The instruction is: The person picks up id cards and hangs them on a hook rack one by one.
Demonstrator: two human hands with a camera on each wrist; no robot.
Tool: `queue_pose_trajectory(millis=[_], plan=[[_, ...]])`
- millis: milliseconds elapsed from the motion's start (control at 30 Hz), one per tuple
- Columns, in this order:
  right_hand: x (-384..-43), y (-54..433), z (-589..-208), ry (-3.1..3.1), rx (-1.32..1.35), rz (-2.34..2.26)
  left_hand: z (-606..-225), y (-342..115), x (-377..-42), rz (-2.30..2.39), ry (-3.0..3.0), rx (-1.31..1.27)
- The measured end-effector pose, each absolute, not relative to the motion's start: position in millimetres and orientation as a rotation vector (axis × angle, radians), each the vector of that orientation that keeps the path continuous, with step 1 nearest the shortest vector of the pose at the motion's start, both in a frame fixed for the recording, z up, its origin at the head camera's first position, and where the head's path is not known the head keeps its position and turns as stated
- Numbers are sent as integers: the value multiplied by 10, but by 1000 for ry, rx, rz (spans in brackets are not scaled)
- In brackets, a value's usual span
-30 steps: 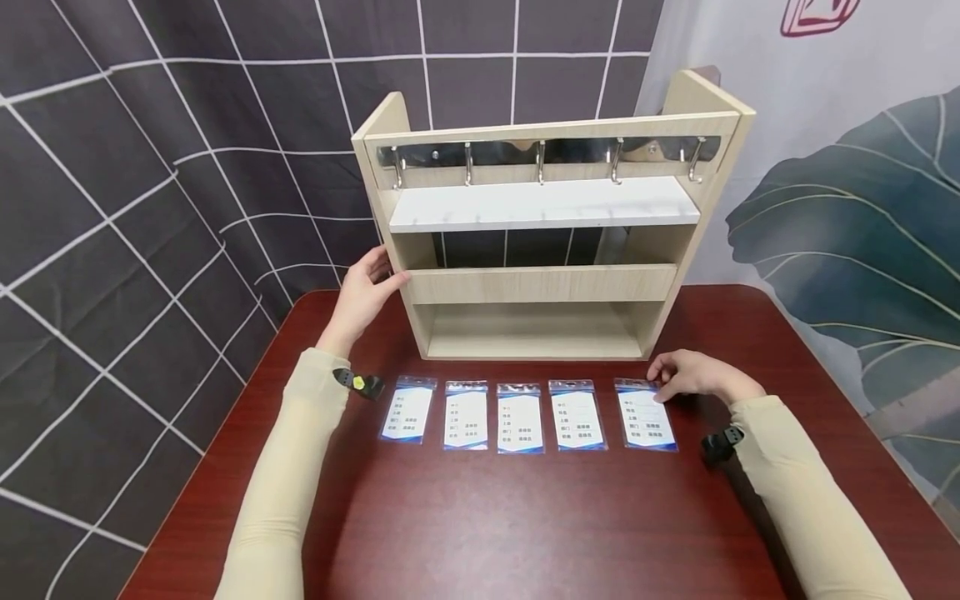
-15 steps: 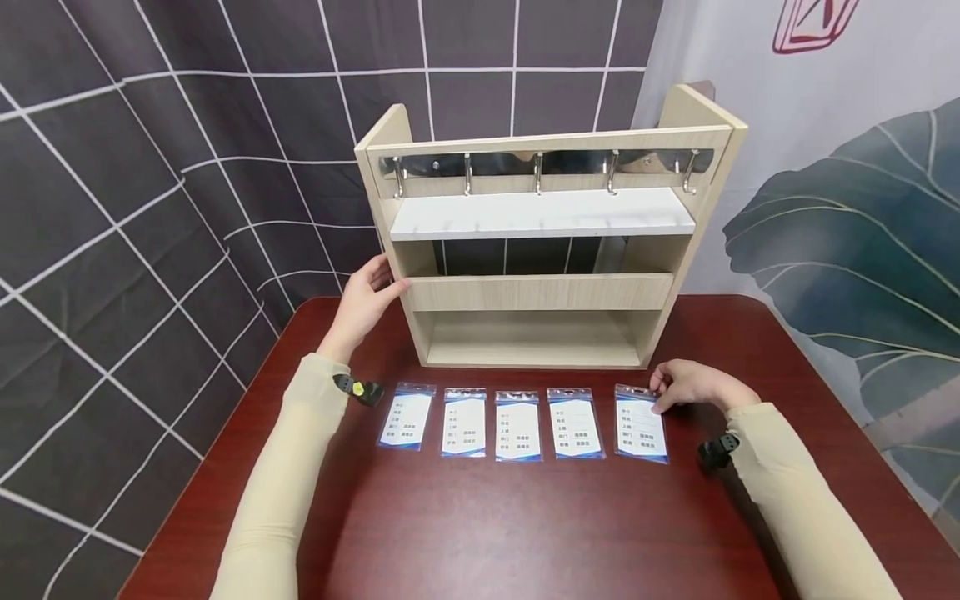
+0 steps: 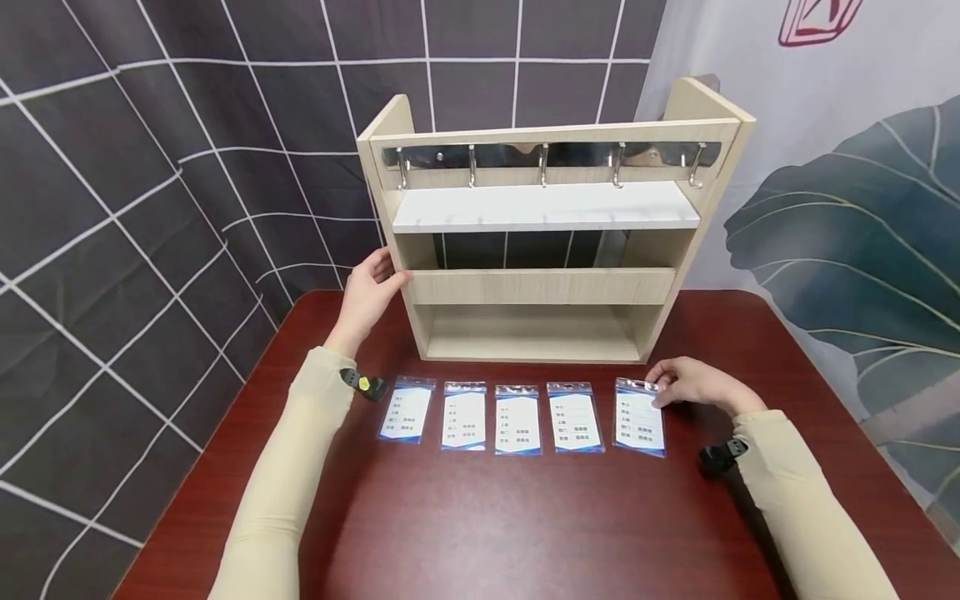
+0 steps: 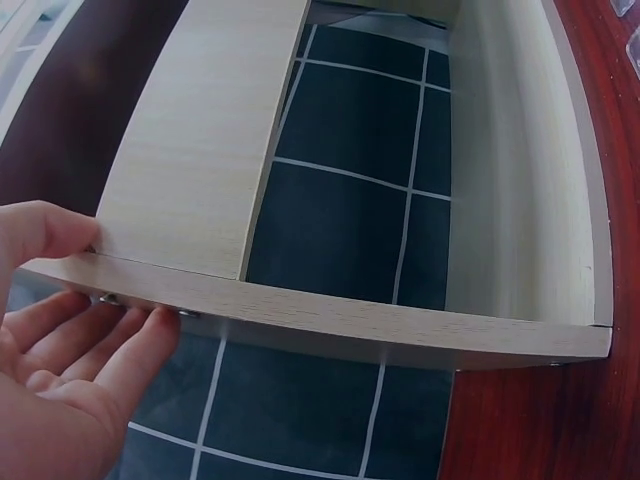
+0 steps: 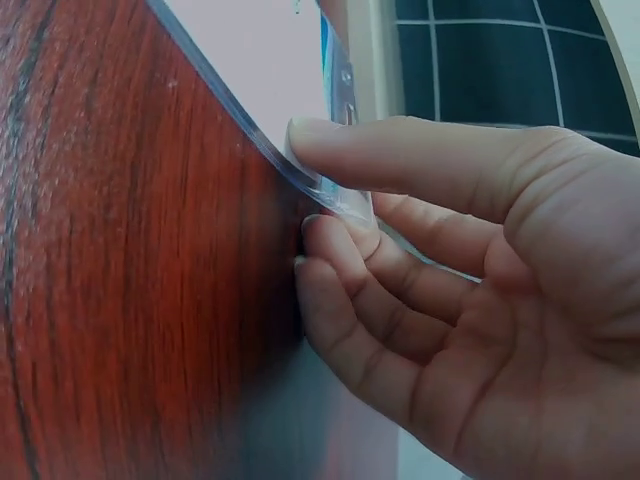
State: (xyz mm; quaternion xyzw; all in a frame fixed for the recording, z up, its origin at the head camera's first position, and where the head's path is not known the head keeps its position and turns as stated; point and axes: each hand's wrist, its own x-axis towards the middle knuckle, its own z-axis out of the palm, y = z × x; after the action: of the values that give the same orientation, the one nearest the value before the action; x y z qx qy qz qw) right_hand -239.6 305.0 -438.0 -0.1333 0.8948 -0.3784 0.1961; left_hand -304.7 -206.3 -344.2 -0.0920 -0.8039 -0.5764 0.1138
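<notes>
Pinching the rightmost card point(image 3: 639, 421) near its far right corner with the right grip point(image 3: 697, 385): in the right wrist view, with thumb on the upper face and fingers below the edge. Located at the right end of the row, in front of the rack point(image 3: 543, 287), over the worktop point(image 3: 517, 525); seemingly raised along the held edge. Compared with one second earlier, turned slightly, with the near right corner swung inward, toward the other four cards point(image 3: 464, 418). To be read, probably, as a change from touching to secure holding, with separation from the worktop only partial. Gripping the rack's left side with the left grip point(image 3: 366, 296), as before; likely for steadying. Leaving the other four cards unmoved and untouched.
</notes>
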Motion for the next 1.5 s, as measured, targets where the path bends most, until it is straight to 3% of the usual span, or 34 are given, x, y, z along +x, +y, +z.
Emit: queue_pose_trajectory(millis=[533, 1200, 1500], plan=[[-2442, 3035, -4045, 2504, -222, -1447, -3501, -2046, -3043, -1705, -2344, -276], [-2499, 2189, -3147, 2589, -430, -1587, -3438, -2071, -3075, -1771, -2354, -294], [-2518, 1789, -2862, 2616, -497, -1678, -3173, -1968, -2787, -1757, -2379, -304]])
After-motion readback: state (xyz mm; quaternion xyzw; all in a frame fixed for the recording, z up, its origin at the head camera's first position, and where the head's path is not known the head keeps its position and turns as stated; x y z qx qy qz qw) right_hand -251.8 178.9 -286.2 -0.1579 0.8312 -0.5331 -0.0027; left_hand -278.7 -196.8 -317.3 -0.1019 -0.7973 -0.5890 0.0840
